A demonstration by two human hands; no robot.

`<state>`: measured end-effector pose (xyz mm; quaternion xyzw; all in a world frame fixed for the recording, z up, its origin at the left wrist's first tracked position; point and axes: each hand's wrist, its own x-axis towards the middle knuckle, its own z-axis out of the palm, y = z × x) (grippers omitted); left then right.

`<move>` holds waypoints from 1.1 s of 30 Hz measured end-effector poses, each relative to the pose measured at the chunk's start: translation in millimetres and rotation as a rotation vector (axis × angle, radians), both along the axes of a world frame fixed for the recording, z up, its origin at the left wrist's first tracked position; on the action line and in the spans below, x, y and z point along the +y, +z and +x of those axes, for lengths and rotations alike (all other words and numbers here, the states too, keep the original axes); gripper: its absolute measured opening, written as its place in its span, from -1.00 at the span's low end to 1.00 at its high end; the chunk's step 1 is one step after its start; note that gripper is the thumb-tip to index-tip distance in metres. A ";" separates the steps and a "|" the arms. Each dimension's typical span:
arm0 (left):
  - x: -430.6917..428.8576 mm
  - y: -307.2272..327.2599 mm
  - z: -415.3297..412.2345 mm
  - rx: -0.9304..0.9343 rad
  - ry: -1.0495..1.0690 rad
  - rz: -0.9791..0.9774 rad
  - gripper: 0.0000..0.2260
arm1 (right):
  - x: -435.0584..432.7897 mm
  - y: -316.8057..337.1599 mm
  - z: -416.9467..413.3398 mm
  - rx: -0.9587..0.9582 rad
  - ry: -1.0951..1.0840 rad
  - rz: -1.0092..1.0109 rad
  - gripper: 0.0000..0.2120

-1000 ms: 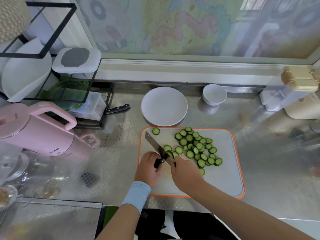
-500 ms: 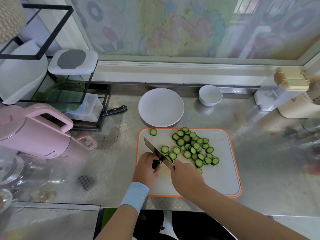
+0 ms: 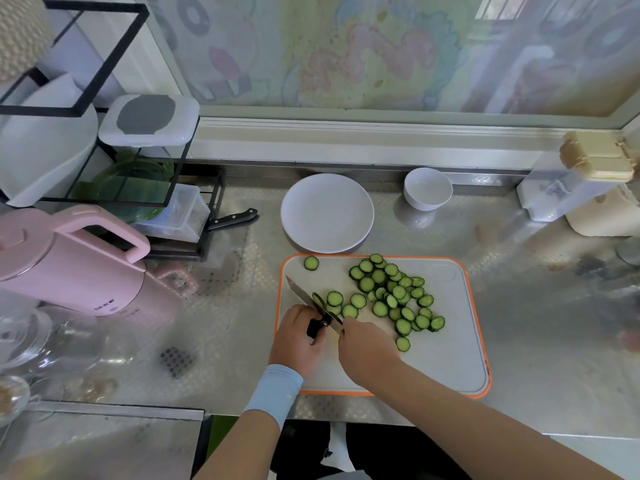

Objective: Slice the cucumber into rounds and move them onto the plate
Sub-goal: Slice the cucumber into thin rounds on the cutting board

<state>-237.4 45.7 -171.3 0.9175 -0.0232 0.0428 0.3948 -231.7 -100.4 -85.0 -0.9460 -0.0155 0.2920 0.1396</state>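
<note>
We see both hands low over the near left part of the cutting board (image 3: 450, 341), a pale board with an orange rim lying on the metal desk (image 3: 554, 341). The left hand (image 3: 296, 341), with a light blue wristband (image 3: 273, 389) above it, is wrapped round the black handle of the knife (image 3: 313, 303). The blade runs away from us towards the board's far left corner, and one green slice clings to its right face.

The right hand (image 3: 367, 351) lies knuckles up just right of the blade's near end, its fingertips (image 3: 346, 329) against the steel. We cannot tell whether it holds anything, since the palm hides what lies beneath. The two hands sit close side by side with the knife between them.

The cucumber rounds (image 3: 391, 292) lie on the board in a loose, overlapping heap right of the blade, stretching from the far edge down to near the right hand. A few lie singly beside the blade, and a lone round (image 3: 311, 263) sits near the far left corner.

The white plate (image 3: 327, 213) stands on the desk just beyond the board's far edge. A small white bowl (image 3: 427, 188) stands to its right. On the left we see a pink kettle (image 3: 69, 265), a black rack (image 3: 138, 188) and a second knife (image 3: 235, 218) lying by the rack's foot.
</note>
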 end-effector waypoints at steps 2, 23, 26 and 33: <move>0.6 0.7 -0.3 0.020 -0.005 0.002 -0.86 | 0.2 -8.2 0.4 -0.003 -0.009 0.021 -0.93; 3.6 5.8 -2.5 -0.005 -0.020 0.022 -0.86 | -25.7 -3.5 -0.8 0.029 -0.310 0.239 -0.62; 3.8 4.2 -1.8 -0.030 -0.022 0.026 -0.86 | -23.7 5.8 -4.1 -0.017 -0.206 0.167 -0.70; 4.2 -0.8 -4.0 -0.062 -0.015 0.045 -0.84 | -14.6 12.7 -17.5 -0.061 -0.070 0.081 -0.83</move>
